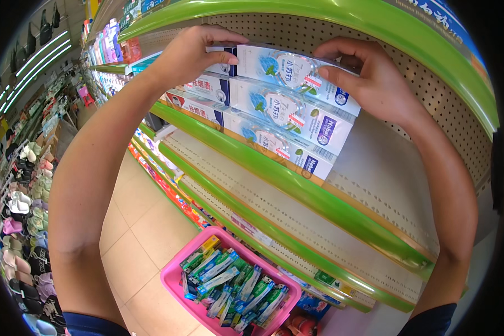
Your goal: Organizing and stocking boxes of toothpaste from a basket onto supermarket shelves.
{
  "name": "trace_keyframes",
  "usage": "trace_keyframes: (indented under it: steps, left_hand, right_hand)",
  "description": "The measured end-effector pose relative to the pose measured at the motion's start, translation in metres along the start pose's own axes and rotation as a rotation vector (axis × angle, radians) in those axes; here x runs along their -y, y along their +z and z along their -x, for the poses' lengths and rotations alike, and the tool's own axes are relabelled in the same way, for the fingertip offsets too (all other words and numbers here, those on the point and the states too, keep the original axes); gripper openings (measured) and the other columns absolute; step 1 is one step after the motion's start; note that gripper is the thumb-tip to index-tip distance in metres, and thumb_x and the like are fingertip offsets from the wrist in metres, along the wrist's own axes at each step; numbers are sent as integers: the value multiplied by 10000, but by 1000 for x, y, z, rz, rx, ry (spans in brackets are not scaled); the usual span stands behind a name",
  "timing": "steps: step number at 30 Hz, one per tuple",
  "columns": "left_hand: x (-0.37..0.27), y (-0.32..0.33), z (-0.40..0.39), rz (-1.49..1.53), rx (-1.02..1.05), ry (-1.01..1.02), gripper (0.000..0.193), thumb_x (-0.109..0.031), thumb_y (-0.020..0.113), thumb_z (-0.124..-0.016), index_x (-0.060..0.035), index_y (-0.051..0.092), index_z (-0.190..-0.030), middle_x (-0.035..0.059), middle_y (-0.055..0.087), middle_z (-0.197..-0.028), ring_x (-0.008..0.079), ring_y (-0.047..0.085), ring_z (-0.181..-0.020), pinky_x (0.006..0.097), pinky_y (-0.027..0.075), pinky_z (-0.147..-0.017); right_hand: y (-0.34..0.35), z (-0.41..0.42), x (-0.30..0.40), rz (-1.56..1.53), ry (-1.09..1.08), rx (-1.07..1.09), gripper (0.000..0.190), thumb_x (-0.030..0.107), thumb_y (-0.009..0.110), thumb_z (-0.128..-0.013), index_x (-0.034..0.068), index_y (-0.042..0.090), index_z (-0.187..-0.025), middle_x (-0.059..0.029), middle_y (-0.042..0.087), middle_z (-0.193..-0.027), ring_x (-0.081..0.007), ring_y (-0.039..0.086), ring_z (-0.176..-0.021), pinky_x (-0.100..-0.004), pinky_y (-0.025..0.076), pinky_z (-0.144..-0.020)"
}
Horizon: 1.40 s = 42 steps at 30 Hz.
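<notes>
White toothpaste boxes [292,111] with blue and green print stand in stacked rows on a green-edged shelf [252,147]. My left hand [201,50] is at the left end of the top white box [260,63], its thumb near the seam with the neighbouring boxes. At the right part of that same box is my right hand [357,75], fingers over the top edge and thumb on the front. Other toothpaste boxes [199,86] with red writing adjoin on the left. Whether either hand grips firmly cannot be told.
A pink plastic basket [168,273] full of boxed toothpaste [235,285] is below, beside the lower shelves [277,201]. Behind the boxes runs a perforated back panel [437,126]. A green shelf edge [361,21] curves overhead. Racks of shoes [21,201] line the far left, across the tiled floor [138,235].
</notes>
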<state>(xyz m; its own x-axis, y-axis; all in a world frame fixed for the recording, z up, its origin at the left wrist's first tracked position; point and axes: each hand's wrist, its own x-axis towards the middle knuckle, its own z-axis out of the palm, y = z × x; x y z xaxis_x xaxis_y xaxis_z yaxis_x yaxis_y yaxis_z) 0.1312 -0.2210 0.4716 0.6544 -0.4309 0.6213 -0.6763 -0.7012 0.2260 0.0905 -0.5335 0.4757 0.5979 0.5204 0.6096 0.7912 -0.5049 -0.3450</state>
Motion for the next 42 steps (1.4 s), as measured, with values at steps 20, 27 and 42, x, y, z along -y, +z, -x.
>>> trace_keyframes:
  steps: [20,27,42]
  left_hand:
    - [8,-3,-7,67,48,-6,410,-91,769,-845,-57,686,-1245,72,710,-1113,159,651,-1043,315,522,-939]
    - [13,-2,-8,85,40,-28,417,-81,769,-844,-51,679,-1251,78,706,-1140,169,647,-1070,331,522,-969]
    - [-10,-12,-11,-71,163,57,532,-89,784,-805,-52,631,-1313,99,670,-1250,208,626,-1136,367,474,-1020]
  right_hand:
    - [-2,-1,4,51,22,3,278,152,706,-895,-11,678,-1119,-121,707,-1040,-203,655,-990,-338,507,-906]
    - [-1,-2,0,67,-7,15,296,170,695,-902,-21,670,-1128,-139,708,-1061,-226,659,-996,-351,502,-921]
    - [-10,-7,0,268,-149,32,346,210,724,-895,10,661,-1170,-126,702,-1059,-175,651,-916,-316,516,-835]
